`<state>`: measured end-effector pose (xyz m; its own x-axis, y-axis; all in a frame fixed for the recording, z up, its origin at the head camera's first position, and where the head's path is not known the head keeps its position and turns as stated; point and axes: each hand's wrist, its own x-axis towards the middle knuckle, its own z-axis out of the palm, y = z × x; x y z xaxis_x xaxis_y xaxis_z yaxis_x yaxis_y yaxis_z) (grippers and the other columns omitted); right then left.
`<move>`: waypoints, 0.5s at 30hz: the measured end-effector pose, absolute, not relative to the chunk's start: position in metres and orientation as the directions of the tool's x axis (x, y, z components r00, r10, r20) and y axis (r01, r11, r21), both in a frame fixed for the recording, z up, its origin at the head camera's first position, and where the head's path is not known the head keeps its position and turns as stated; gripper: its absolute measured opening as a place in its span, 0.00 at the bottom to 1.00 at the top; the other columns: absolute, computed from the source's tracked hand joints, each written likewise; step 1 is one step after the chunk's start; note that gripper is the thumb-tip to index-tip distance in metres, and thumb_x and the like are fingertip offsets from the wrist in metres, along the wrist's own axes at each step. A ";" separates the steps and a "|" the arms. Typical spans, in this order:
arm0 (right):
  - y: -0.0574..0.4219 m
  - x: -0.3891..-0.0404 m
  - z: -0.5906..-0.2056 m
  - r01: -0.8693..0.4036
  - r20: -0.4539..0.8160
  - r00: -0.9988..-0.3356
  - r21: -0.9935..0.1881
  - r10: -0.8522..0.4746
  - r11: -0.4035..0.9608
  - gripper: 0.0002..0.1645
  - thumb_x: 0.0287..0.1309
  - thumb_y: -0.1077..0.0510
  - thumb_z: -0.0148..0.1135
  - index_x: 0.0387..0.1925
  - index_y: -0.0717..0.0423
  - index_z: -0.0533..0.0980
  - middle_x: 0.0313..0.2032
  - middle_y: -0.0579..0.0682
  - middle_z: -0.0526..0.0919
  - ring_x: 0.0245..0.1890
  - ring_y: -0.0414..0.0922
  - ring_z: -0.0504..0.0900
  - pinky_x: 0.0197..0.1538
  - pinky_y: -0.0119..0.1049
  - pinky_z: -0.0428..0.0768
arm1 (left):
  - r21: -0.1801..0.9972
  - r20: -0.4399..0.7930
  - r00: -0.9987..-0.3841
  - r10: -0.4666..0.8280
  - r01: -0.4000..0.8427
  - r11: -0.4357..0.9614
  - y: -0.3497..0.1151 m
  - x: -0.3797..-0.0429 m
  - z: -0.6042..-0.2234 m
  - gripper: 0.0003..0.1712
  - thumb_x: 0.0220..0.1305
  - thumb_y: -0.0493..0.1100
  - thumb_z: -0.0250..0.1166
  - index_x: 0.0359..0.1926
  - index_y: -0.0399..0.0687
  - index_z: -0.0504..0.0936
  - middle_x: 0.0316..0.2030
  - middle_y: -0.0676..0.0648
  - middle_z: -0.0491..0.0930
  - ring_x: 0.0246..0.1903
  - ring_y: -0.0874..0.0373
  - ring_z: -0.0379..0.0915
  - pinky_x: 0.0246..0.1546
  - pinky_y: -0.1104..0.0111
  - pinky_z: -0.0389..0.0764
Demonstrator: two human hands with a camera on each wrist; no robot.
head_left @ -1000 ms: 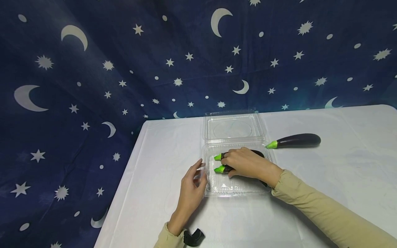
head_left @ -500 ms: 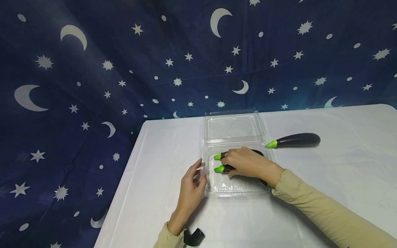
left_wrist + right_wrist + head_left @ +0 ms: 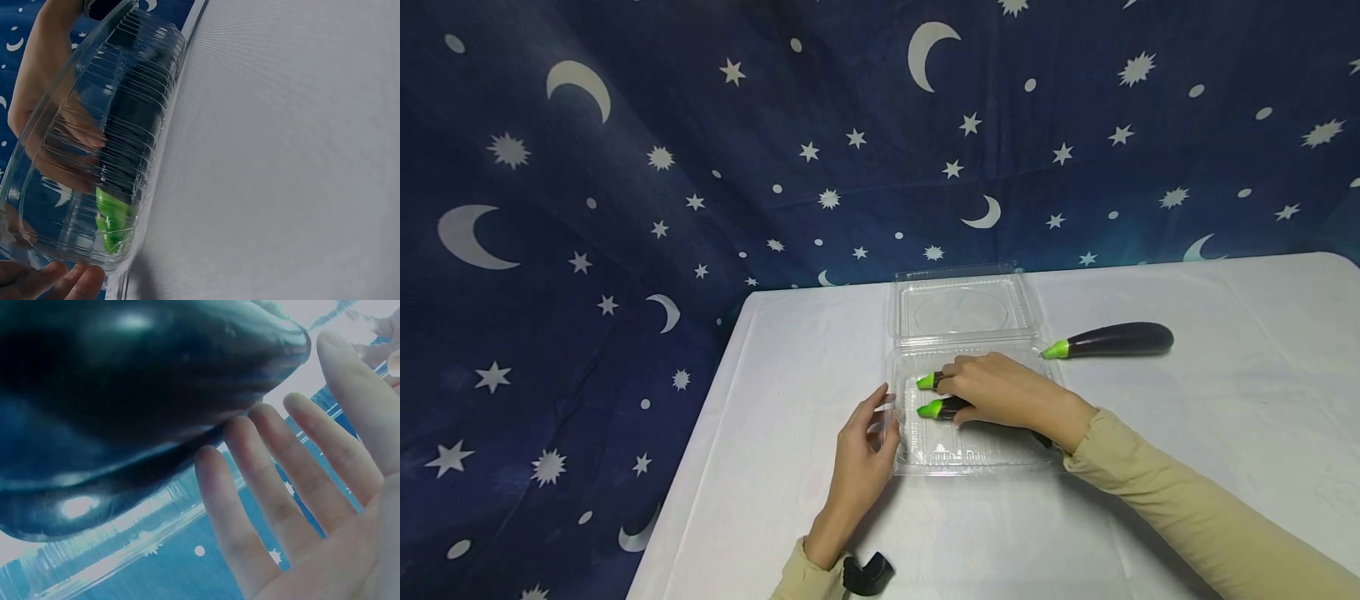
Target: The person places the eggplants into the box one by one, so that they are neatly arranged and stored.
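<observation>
A clear plastic clamshell container (image 3: pixel 925 450) lies on the table with its lid (image 3: pixel 962 312) folded back. Two eggplants with bright green stems lie side by side in its base: the far eggplant (image 3: pixel 927 381) and the near eggplant (image 3: pixel 951 407). My right hand (image 3: pixel 1000 392) is over them, covering most of their bodies. In the right wrist view its fingers (image 3: pixel 300 481) are extended and spread, tips right at the dark eggplant skin (image 3: pixel 125 394), thumb apart. My left hand (image 3: pixel 861 462) rests relaxed at the container's left edge, fingertips (image 3: pixel 87 284) touching the plastic rim.
A third eggplant (image 3: pixel 1120 340) lies on the white tablecloth (image 3: pixel 1210 417), right of the container. Below the left wrist is a small black curved object (image 3: pixel 868 575). A dark blue curtain (image 3: pixel 850 100) with moons and stars hangs behind the table.
My right hand has shifted slightly up and to the right over the eggplants, hiding more of the far one. The eggplants, the container and my left hand stay in place.
</observation>
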<state>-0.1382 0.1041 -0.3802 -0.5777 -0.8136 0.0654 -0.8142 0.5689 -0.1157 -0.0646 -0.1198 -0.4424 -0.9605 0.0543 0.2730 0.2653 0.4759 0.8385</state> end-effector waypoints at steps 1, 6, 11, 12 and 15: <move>0.104 -0.138 -0.379 -0.816 0.070 -0.575 -0.112 -0.815 0.567 0.22 0.47 0.47 0.77 0.44 0.50 0.84 0.40 0.46 0.84 0.38 0.44 0.81 0.38 0.39 0.82 | 0.839 0.273 -0.960 0.054 0.266 0.475 -0.120 -0.065 -0.442 0.28 0.67 0.34 0.60 0.68 0.39 0.71 0.54 0.41 0.81 0.49 0.52 0.82 0.41 0.67 0.85; 0.106 -0.136 -0.375 -0.826 0.088 -0.563 -0.082 -0.822 0.557 0.22 0.49 0.49 0.77 0.45 0.51 0.84 0.42 0.47 0.84 0.41 0.45 0.81 0.40 0.40 0.83 | 0.843 0.267 -0.962 0.055 0.261 0.471 -0.120 -0.065 -0.443 0.28 0.67 0.34 0.60 0.68 0.39 0.71 0.54 0.41 0.80 0.50 0.52 0.81 0.41 0.67 0.85; 0.109 -0.136 -0.371 -0.835 0.116 -0.550 -0.062 -0.827 0.546 0.21 0.50 0.50 0.77 0.46 0.51 0.84 0.41 0.46 0.84 0.40 0.45 0.81 0.41 0.40 0.83 | 0.842 0.265 -0.963 0.052 0.257 0.475 -0.120 -0.065 -0.443 0.29 0.67 0.34 0.60 0.68 0.41 0.71 0.55 0.42 0.80 0.50 0.53 0.81 0.42 0.67 0.85; 0.111 -0.136 -0.371 -0.836 0.121 -0.549 -0.058 -0.827 0.546 0.21 0.49 0.51 0.77 0.46 0.51 0.84 0.41 0.46 0.84 0.40 0.45 0.81 0.40 0.40 0.83 | 0.842 0.265 -0.963 0.051 0.257 0.474 -0.120 -0.065 -0.443 0.29 0.67 0.34 0.60 0.68 0.42 0.71 0.55 0.43 0.80 0.50 0.53 0.81 0.42 0.67 0.85; 0.114 -0.136 -0.369 -0.834 0.132 -0.551 -0.047 -0.824 0.550 0.20 0.49 0.53 0.77 0.45 0.51 0.84 0.40 0.46 0.83 0.39 0.45 0.81 0.40 0.40 0.83 | 0.843 0.266 -0.963 0.051 0.258 0.472 -0.120 -0.064 -0.443 0.29 0.66 0.33 0.60 0.68 0.41 0.71 0.55 0.43 0.80 0.50 0.53 0.81 0.42 0.66 0.85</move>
<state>-0.1365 0.1137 -0.3687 -0.5508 -0.8242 0.1316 -0.8340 0.5498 -0.0468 -0.0644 -0.1204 -0.4435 -0.9627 0.0508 0.2657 0.2575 0.4721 0.8431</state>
